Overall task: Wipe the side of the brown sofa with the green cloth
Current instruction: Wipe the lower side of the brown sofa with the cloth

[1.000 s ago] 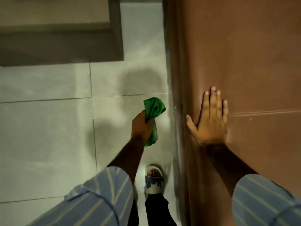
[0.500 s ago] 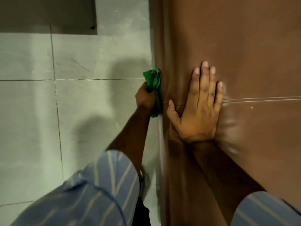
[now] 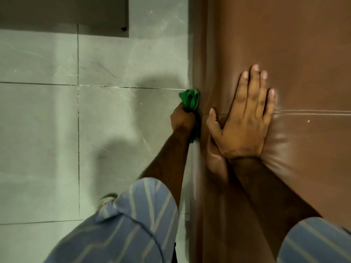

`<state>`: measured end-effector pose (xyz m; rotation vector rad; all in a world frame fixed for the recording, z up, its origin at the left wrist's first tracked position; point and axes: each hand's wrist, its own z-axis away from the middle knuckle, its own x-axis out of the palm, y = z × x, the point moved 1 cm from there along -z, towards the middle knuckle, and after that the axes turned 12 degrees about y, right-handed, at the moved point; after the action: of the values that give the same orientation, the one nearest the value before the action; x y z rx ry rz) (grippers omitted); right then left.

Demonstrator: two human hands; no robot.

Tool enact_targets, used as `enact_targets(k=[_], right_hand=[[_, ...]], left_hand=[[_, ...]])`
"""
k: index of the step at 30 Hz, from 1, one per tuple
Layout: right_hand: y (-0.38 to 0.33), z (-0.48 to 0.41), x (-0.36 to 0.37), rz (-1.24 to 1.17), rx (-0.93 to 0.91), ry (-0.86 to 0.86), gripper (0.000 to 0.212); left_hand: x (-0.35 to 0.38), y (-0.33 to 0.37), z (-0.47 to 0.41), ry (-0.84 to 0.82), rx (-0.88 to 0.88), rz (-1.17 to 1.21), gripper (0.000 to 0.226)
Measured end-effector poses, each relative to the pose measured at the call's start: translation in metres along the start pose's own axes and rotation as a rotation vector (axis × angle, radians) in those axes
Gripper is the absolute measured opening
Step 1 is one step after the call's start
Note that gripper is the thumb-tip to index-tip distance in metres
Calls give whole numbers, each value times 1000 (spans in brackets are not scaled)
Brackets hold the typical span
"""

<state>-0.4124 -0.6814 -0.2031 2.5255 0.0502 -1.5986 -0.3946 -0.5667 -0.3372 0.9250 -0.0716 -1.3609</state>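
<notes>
Green cloth [image 3: 190, 100], bunched into a wad, pressed against the upper side face of the brown sofa [image 3: 284, 44], just below the rounded top edge. Gripped in the closed left hand [image 3: 182, 120], fingers wrapped round the wad with a tail of fabric hanging below the fist. Held bunched, probably, to give a firm pad for rubbing a near-vertical face. Right hand [image 3: 245, 120] laid flat and open on the sofa's top, holding nothing, palm sinking into the padding beside a stitched seam [image 3: 313, 112]; most likely planted there to brace the body while leaning over the edge.

Beyond the sofa, grey floor tiles [image 3: 38, 130] with dark grout lines and pale scuffs, under a soft shadow of the arm. Further off, a darker block [image 3: 62, 14] at the top left, identity unclear. Striped blue sleeve [image 3: 133, 224] low in view, and a sandalled foot [image 3: 106, 199] just beside it. Nothing seen blocking the side face; lower part of it hidden by the steep angle.
</notes>
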Motion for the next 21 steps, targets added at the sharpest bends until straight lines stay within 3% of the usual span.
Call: enact_targets(k=[4,8,12,16,18,21], right_hand=[[-2,-2,-3,2,4,-8,93],[-2,-2,-4,18,-1,-14,92],[-3,-2,-4,21,0,-5,92],[-2,-2,-3,1,4,10,92],[-3,-3,-4,-1,4,10,92],[-3,-2,-4,-5,4,17,91]], left_hand=[[-16,-55,69,6,66,259,23],[-39,-135,117,-107,47,6,17],[-13,-113,65,-169,-20,-213,21],[0,-71,46,-12,16,54,20],[-9,-90,84,42,110,131,19],[-29,-162,147,-56,27,84,27]])
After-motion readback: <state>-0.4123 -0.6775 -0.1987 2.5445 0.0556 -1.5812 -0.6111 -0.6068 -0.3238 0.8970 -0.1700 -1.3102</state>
